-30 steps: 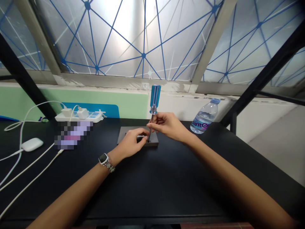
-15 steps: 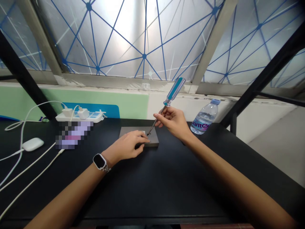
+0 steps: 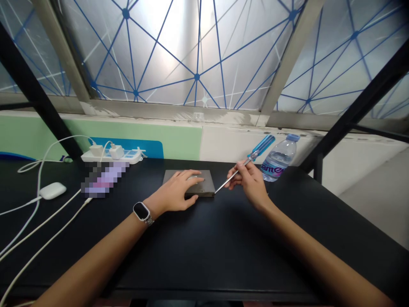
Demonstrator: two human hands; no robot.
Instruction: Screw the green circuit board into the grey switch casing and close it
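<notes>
A flat grey rectangular box-like piece lies on the black desk in front of me. My left hand rests across its left part with the fingers spread; whatever is beneath the palm is hidden. My right hand pinches a screwdriver by its metal shaft. The screwdriver's clear-and-blue handle points up and to the right. Its tip is at the front right corner of the grey piece; I cannot tell whether it touches.
A water bottle stands just behind my right hand. On the left are a white power strip with plugs, a pixelated phone-like object, a white earbud case and several white cables. Black metal frame posts rise at both sides.
My right hand has moved right, and the screwdriver now slants lower, its tip going from the grey piece's top to its right corner. My left hand's fingers have spread.
</notes>
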